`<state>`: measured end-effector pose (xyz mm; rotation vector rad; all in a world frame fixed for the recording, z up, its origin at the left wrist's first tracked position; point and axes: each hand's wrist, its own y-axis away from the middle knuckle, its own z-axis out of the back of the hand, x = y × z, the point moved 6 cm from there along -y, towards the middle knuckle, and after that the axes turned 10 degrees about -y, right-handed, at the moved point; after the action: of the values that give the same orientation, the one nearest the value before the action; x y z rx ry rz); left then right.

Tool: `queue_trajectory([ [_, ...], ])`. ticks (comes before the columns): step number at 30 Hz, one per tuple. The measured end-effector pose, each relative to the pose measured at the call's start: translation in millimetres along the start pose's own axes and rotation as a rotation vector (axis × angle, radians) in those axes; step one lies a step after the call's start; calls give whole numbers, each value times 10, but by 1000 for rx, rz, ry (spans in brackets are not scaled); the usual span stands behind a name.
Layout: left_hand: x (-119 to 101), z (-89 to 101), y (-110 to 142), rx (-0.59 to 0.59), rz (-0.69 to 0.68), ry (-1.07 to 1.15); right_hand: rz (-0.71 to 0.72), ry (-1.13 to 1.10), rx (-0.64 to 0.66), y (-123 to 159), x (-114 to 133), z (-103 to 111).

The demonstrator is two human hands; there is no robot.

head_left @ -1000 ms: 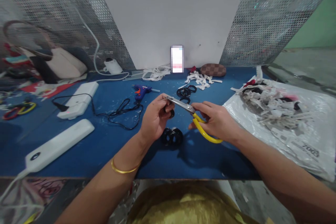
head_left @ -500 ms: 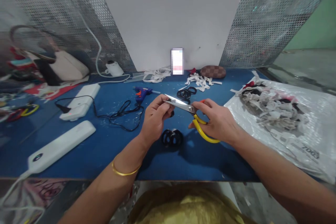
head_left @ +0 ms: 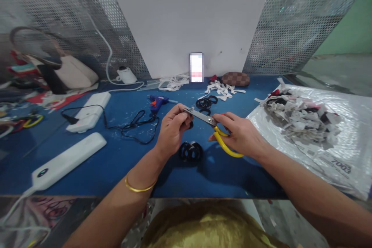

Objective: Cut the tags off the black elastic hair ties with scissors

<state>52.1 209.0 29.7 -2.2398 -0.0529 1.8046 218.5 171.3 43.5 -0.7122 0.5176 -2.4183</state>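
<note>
Pinched in my left hand (head_left: 171, 130) is what looks like a black hair tie (head_left: 191, 125), mostly hidden by the fingers. My right hand (head_left: 240, 133) grips yellow-handled scissors (head_left: 211, 121) through their loops. Their blades point left, closed together, with the tips at my left fingertips and a tiny white scrap (head_left: 192, 108) beside them. Just below my hands, a small bunch of black hair ties (head_left: 190, 152) lies on the blue tabletop (head_left: 232, 180). More black rings (head_left: 204, 103) lie beyond the scissors.
A blue glue gun (head_left: 157, 102) with a black cord lies left of centre. Farther left are a white power strip (head_left: 88, 112) and a long white device (head_left: 69, 161). White fabric scraps (head_left: 222, 90) and a checked case (head_left: 236, 79) sit behind; a scrap-covered plastic bag (head_left: 348, 124) lies right.
The scissor blades have closed at my left fingertips, and a tiny white scrap shows there. Both hands stay nearly in place.
</note>
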Motion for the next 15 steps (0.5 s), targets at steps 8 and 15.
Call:
queue_trajectory([
  [8, 49, -5, 2, 39, 19, -55, -65, -17, 46, 2, -51, -55],
  [15, 71, 31, -41, -6, 22, -64, -141, -232, 58, -15, -93, -69],
])
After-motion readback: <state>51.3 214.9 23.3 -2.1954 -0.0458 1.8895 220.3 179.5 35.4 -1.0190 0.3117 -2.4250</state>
